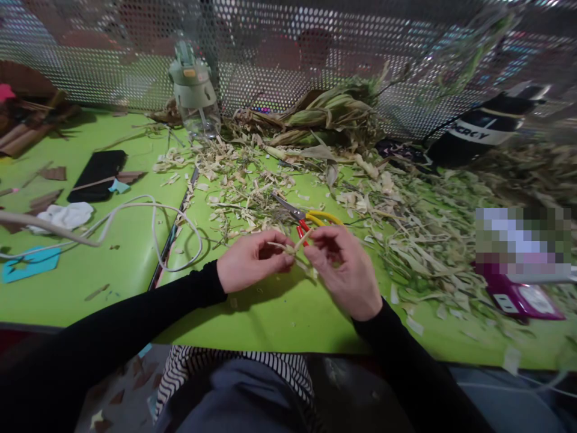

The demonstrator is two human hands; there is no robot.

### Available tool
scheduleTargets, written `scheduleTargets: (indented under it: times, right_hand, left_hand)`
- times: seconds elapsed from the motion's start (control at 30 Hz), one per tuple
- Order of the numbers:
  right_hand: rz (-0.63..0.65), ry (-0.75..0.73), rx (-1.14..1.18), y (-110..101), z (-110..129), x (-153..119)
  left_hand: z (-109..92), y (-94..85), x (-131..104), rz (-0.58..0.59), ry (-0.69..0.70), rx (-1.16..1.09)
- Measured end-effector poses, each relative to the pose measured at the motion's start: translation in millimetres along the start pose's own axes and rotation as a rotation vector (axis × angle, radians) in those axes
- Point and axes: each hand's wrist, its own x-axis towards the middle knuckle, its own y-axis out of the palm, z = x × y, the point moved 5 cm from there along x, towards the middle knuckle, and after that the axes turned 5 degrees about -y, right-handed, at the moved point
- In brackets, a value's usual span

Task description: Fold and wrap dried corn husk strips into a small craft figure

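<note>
Here, nearest the body, both hands meet low over the green worktop [279, 313]. The left hand [250, 261] is curled, fingers pinching one end of a pale strip of dried husk [295, 245]; the right hand [345, 270] is closed on the other end, so the strip is held between them just above the surface. Right behind the hands lie scissors [306, 218] with yellow and red handles — blades pointing away to the left. Around them spreads a litter of husk scraps [406, 234]. Left of that, a white cable [153, 222] loops past a black phone [97, 174]. Farther back stand a clear water bottle [195, 90] and a heap of corn husks [329, 114] — against a perforated metal screen [288, 42].
</note>
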Motion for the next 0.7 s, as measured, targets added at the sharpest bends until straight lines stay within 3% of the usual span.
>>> scheduleTargets:
  times: [0.07, 0.2, 0.4, 0.7]
  right_hand:
    - [-0.104, -0.107, -0.131, -2.0, 7.3, -0.6]
    - [-0.027, -0.275, -0.214, 9.0, 19.8, 0.3]
    - [0.064, -0.150, 0.032, 12.3, 11.8, 1.5]
    - [0.113, -0.151, 0.048, 20.0, 14.3, 1.7]
  left_hand:
    - [4.3, 1.8, -0.6, 0.000, 0.010, 0.102]
    - [7.8, 3.9, -2.1, -0.046, 0.043, 0.353]
    - [2.9, 8.2, -4.2, -0.011, 0.048, 0.361]
    - [21.7, 17.6, -3.8, 0.102, -0.029, 0.236]
